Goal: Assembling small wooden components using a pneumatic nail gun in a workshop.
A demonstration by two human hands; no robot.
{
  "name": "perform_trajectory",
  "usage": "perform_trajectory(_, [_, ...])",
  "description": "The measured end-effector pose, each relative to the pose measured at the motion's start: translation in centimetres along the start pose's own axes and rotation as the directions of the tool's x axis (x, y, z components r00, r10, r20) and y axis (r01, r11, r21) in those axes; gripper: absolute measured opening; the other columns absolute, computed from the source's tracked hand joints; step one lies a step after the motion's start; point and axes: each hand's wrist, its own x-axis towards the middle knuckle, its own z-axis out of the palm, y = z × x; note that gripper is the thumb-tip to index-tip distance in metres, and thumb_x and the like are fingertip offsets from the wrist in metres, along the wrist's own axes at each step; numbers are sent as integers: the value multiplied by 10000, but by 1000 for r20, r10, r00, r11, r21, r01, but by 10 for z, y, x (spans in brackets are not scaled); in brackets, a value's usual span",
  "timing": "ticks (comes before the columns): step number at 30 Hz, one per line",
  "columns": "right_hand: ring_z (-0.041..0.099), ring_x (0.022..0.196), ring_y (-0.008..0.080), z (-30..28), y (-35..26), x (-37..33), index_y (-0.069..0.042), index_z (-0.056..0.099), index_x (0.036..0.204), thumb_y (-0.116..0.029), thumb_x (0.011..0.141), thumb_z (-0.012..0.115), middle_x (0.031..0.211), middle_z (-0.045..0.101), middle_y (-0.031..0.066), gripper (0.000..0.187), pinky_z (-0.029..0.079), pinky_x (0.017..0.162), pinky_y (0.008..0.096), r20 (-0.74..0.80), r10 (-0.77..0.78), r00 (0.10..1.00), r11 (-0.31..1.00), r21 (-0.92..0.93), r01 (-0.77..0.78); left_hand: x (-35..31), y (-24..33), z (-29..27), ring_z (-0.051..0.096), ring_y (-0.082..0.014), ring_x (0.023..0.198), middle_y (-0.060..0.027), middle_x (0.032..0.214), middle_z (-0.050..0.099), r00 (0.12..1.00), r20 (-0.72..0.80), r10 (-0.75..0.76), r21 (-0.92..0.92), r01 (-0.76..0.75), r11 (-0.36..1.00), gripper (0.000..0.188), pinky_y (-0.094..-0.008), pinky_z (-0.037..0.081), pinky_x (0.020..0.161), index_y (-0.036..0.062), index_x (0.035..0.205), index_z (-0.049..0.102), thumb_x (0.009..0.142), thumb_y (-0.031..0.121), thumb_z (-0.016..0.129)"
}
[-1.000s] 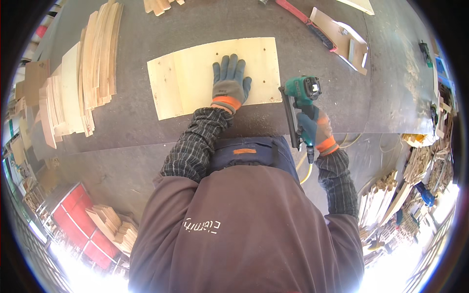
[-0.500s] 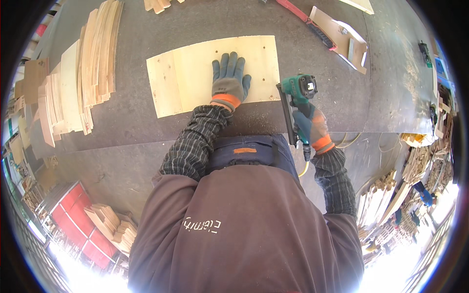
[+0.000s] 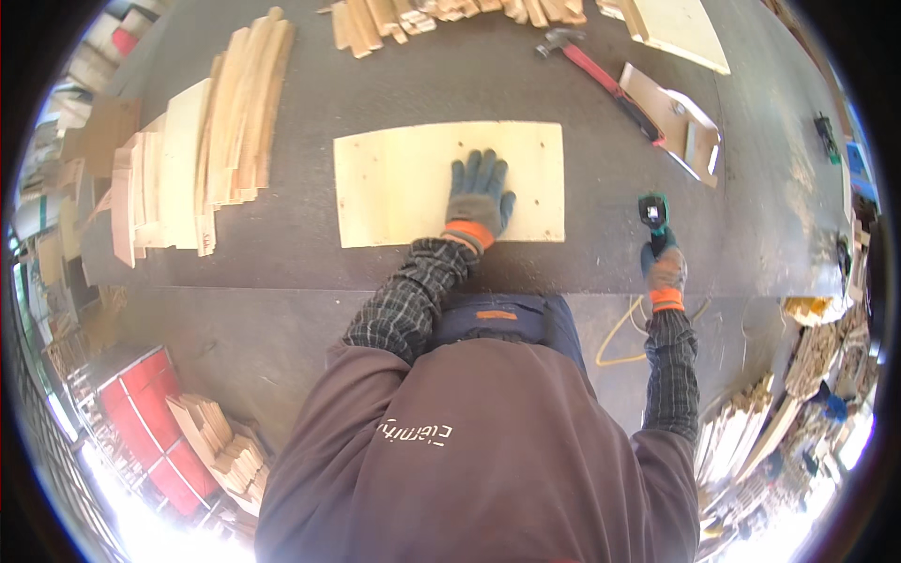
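My gloved left hand point(image 3: 481, 199) lies flat with fingers spread on the pale wooden board point(image 3: 389, 183), over its right half. The board rests on the dark worktop, and a few small dark spots show on it. To the right of the board, my gloved right hand point(image 3: 666, 266) is wrapped round the grip of a green and black air nail gun point(image 3: 653, 212). The gun stands apart from the board, seen mostly from its top end. How far it is above the worktop I cannot tell.
A claw hammer point(image 3: 605, 81) with a red and black handle lies beyond the gun, against a tan tray-like piece point(image 3: 674, 122). Wooden strips point(image 3: 249, 113) are stacked at left, more strips point(image 3: 375, 23) along the far side. A yellow hose point(image 3: 610, 349) hangs by the near edge.
My right hand has carried the nail gun rightward, away from the board's edge, and turned it. My left hand stays flat on the board. The view has shifted, showing more of the worktop's far side.
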Motion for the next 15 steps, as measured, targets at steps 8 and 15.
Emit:
perform_trajectory(8, [699,1076,389,17,-3,-18,-65,499,1532,-267,933,714,1294,705,196,667,562,910,475,-254,-249,935,925,-347,152,-38,-61,-46,474,-437,1410,-246,1538,498,969,-202,-145,-30,142,989,590,-558,358,1189,53,1418,590,916,337,718])
perform_trajectory(15, [701,1051,385,107,-61,-28,-39,565,1478,-300,918,749,1197,718,240,646,564,945,450,-27,-43,999,869,493,50,-100,-166,-88,617,-484,1214,-302,1366,610,618,-94,-780,-138,768,625,588,-526,522,1015,9,1396,585,911,312,721])
